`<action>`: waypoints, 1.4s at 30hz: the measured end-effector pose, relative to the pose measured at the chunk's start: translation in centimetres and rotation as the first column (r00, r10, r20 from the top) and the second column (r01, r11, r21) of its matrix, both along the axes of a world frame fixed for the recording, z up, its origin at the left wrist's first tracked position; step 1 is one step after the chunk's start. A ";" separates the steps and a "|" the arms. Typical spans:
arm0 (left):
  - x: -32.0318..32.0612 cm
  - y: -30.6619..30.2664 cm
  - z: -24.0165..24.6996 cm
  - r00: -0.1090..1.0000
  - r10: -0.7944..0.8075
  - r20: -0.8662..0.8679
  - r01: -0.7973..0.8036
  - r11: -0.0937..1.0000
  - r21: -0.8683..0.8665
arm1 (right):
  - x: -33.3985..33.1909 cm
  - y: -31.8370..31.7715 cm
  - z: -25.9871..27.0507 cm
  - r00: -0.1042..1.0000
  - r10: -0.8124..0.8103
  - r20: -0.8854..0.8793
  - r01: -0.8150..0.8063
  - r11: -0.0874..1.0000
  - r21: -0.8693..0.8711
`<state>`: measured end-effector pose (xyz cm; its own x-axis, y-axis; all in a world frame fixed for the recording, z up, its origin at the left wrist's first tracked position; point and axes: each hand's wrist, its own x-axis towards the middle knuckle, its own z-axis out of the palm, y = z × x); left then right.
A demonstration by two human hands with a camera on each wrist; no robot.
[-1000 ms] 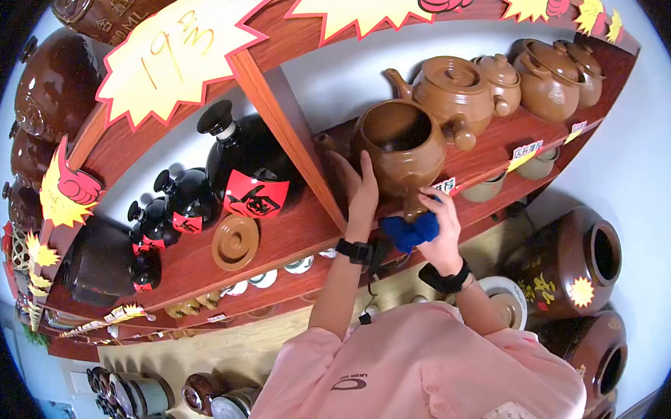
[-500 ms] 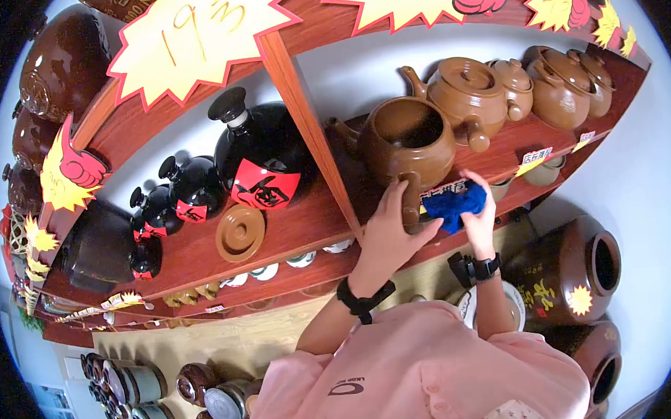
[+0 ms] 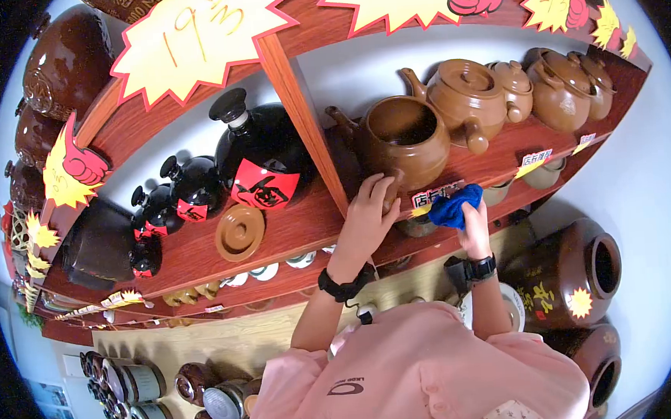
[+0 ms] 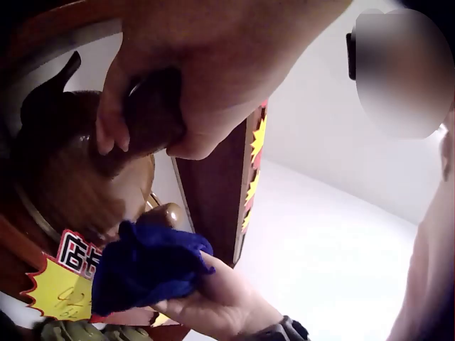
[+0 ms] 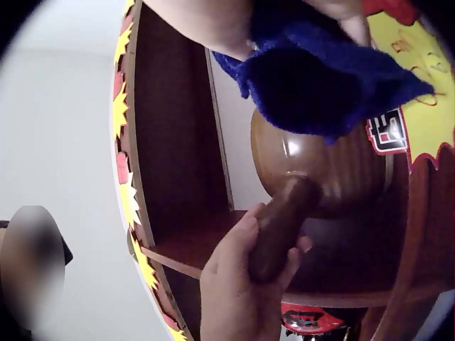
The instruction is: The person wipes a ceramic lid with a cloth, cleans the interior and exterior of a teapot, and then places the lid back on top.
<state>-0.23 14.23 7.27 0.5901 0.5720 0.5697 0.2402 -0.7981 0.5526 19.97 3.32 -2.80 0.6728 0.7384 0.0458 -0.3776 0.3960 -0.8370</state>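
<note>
A lidless brown clay pot (image 3: pixel 417 158) with a spout and a stubby side handle (image 5: pixel 284 227) sits on the red-brown shelf, its mouth facing up toward the head camera. My left hand (image 3: pixel 368 215) grips that handle, fingers on one side and thumb on the other, as both wrist views show. In my right hand (image 3: pixel 475 230) is a bunched blue cloth (image 3: pixel 457 206), pinched just right of the handle and in front of the shelf's edge. The cloth overlaps the pot's lower body in the right wrist view.
Right of the pot stand a lidded brown teapot (image 3: pixel 467 94) and several smaller pots. A wooden divider (image 3: pixel 303 127) separates it from black bottles (image 3: pixel 259 153) and a brown lid (image 3: pixel 239 233). Price tags (image 3: pixel 532 163) line the shelf edge. Large jars (image 3: pixel 562 265) stand lower right.
My left hand went from the pot's side down to its handle and now grips it. My right hand took the blue cloth from near the handle to the right.
</note>
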 end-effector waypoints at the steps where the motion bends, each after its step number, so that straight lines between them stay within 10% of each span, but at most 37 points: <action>1: -0.1 0.0 0.3 1.000 0.007 -0.029 -0.006 1.000 0.017 | -0.2 0.2 0.5 1.000 0.019 -0.012 -0.018 1.000 0.018; 4: 0.4 -1.3 1.1 0.953 0.197 -0.232 -0.113 0.937 0.331 | -0.6 0.9 1.2 0.999 0.047 -0.023 -0.047 0.998 0.032; 19: 2.0 -0.3 1.1 0.760 0.558 -0.333 -0.251 0.725 0.641 | -2.3 4.2 3.4 0.985 0.056 0.165 -0.042 0.996 -0.083; 37: 4.0 2.5 0.0 0.614 0.698 -0.369 -0.311 0.644 0.699 | -3.2 7.2 3.4 0.941 0.057 0.334 -0.014 0.991 -0.131; 42: 2.3 1.2 0.7 0.808 0.477 -0.345 -0.166 0.747 0.644 | -2.5 5.6 2.8 0.970 0.113 0.216 -0.102 0.993 -0.062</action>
